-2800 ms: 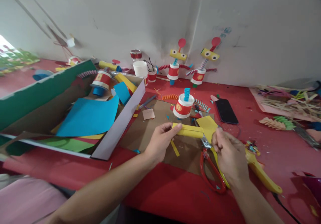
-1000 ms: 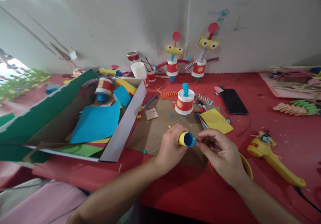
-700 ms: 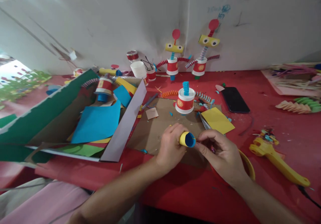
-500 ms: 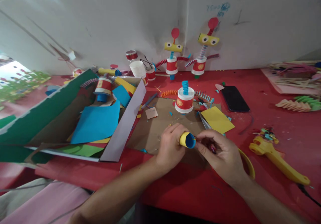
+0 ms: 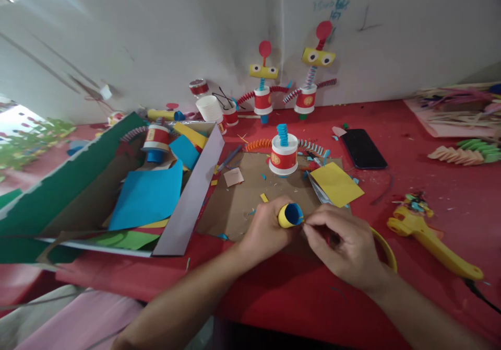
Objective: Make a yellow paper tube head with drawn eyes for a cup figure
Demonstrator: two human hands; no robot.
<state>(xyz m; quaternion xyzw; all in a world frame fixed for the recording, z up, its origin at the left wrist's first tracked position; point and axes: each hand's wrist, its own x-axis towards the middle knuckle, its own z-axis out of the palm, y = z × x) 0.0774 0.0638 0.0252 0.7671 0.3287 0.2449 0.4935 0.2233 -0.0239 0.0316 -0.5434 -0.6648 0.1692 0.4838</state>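
My left hand (image 5: 268, 227) is wrapped round a paper tube (image 5: 285, 217), yellow outside and blue inside, its open end facing right. At the rim of that end my right hand (image 5: 346, 243) pinches with thumb and forefinger; a thin yellow bit shows at the fingertips, too small to name. Just beyond my hands, a red and white paper cup figure (image 5: 284, 158) stands upside down on a brown cardboard sheet (image 5: 235, 209). A folded blue paper spring (image 5: 282, 135) rises from its top, and spring arms stick out at both sides.
On the left stands an open box (image 5: 195, 198) with coloured paper. Two finished-looking cup figures (image 5: 263, 100) stand by the wall. To the right lie scissors (image 5: 319, 190) under yellow paper (image 5: 337, 184), a phone (image 5: 365, 149) and a yellow glue gun (image 5: 438, 245) with a cord.
The view has shifted slightly. My right fingertips have closed together at the tube's rim, and the tube has turned a little. A small yellow strip now shows on the cardboard beside my left hand.
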